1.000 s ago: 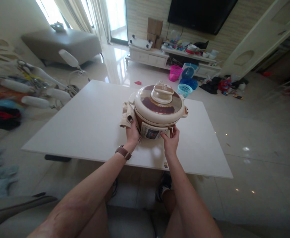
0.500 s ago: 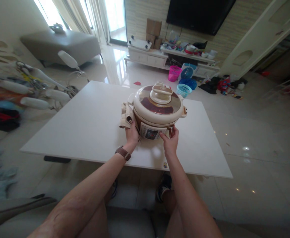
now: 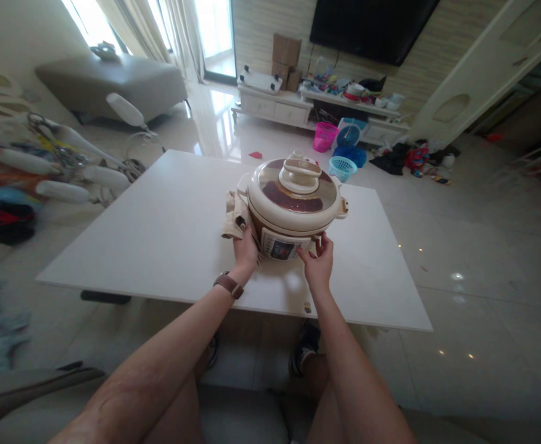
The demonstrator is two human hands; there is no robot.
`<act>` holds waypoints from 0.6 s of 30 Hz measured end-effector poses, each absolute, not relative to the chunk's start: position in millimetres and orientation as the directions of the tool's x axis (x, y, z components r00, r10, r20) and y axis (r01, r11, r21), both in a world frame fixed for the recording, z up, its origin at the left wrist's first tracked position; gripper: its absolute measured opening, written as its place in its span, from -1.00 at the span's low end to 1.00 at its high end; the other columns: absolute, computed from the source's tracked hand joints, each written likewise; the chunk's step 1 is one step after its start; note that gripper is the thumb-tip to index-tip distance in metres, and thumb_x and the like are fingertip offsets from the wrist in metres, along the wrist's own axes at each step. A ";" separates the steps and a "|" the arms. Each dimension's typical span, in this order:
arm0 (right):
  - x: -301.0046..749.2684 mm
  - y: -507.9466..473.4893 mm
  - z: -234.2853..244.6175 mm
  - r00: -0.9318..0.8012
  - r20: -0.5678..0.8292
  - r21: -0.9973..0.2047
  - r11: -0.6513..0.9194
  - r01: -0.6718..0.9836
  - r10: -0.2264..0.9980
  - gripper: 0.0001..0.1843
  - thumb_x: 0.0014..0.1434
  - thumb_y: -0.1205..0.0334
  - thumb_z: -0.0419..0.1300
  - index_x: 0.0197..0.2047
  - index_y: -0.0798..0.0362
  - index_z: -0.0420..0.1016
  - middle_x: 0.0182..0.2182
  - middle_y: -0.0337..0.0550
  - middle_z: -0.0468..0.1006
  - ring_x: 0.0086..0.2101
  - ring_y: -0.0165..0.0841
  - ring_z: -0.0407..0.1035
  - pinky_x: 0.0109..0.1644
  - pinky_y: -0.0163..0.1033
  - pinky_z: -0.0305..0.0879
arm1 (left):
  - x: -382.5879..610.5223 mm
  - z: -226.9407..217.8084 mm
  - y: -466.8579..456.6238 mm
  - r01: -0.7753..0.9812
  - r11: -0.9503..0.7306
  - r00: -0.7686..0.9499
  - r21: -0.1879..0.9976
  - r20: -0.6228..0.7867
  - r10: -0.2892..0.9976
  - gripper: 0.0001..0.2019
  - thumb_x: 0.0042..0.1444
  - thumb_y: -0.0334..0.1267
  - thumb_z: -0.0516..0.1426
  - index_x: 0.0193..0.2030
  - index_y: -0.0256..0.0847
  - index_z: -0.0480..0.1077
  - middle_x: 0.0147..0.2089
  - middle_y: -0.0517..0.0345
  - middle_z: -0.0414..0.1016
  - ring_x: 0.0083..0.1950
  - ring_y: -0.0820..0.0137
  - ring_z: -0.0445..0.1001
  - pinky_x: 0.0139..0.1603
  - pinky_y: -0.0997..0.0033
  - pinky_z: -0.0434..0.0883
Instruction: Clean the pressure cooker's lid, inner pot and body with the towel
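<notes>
A cream and brown electric cooker [image 3: 293,225] with a glass-windowed lid [image 3: 282,196] sits on the white table [image 3: 159,228]. A control panel [image 3: 280,248] faces me on its front. My left hand [image 3: 246,250], with a brown watch on the wrist, holds a folded beige cloth [image 3: 233,217] against the cooker's left side; some of its fingers are hidden. My right hand [image 3: 319,262] grips the cooker's front right, the thumb by the panel's right edge and the curled fingers at the lower side. The lid is on.
A small cartoon sticker [image 3: 307,306] lies near the table's front edge. Beyond the table are a blue basket [image 3: 343,169], a pink basket [image 3: 325,137] and a cluttered white cabinet [image 3: 270,109]. A white-armed lamp-like frame [image 3: 106,178] stands at the left.
Both hands keep their places on the cloth and the cooker. Only a very slight shift of the whole view shows.
</notes>
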State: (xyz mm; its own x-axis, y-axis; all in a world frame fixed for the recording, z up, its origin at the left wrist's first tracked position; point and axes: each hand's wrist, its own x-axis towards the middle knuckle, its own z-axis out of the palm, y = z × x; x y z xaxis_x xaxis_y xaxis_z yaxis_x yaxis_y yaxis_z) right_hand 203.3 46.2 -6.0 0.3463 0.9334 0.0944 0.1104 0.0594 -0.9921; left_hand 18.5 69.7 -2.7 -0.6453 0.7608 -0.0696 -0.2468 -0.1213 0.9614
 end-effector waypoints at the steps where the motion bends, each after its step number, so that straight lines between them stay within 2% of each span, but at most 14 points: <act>1: 203.0 45.6 -6.0 0.347 0.100 -0.990 0.058 0.130 0.932 -0.04 -0.07 0.04 0.48 0.37 -0.05 0.26 0.45 0.21 0.32 0.42 0.01 0.28 0.30 0.19 0.41 | 18.3 -3.4 69.8 -0.245 -0.117 -0.645 0.962 -0.071 0.761 -0.53 0.37 -0.26 0.18 0.39 -0.24 0.46 0.50 -0.06 0.41 0.58 0.25 0.28 0.62 0.28 0.10; 7: 199.3 42.3 -6.7 0.348 0.145 -0.972 0.067 0.227 0.926 -0.09 0.06 0.03 0.42 0.43 -0.08 0.22 0.48 0.16 0.30 0.43 -0.04 0.28 0.25 0.11 0.46 | 18.2 -6.0 70.0 -0.238 -0.121 -0.651 0.964 -0.065 0.756 -0.52 0.35 -0.23 0.21 0.39 -0.21 0.45 0.52 -0.04 0.38 0.58 0.27 0.27 0.62 0.30 0.10; 13: 206.4 41.9 -4.4 0.300 0.179 -0.937 0.069 0.343 0.937 -0.06 0.07 -0.08 0.42 0.44 -0.06 0.22 0.44 0.19 0.37 0.40 0.01 0.32 0.20 0.10 0.49 | 19.5 -3.1 69.5 -0.249 -0.110 -0.653 0.962 -0.083 0.753 -0.51 0.35 -0.21 0.21 0.39 -0.21 0.45 0.51 -0.06 0.41 0.60 0.26 0.24 0.63 0.29 0.06; 18: 210.9 40.5 -3.6 0.261 0.197 -0.915 0.082 0.396 0.945 -0.04 0.08 -0.03 0.39 0.47 -0.04 0.18 0.44 0.17 0.38 0.40 -0.01 0.33 0.21 0.09 0.49 | 19.2 -4.4 69.4 -0.250 -0.111 -0.649 0.962 -0.081 0.756 -0.51 0.35 -0.19 0.22 0.38 -0.22 0.47 0.49 -0.07 0.42 0.58 0.24 0.27 0.62 0.28 0.09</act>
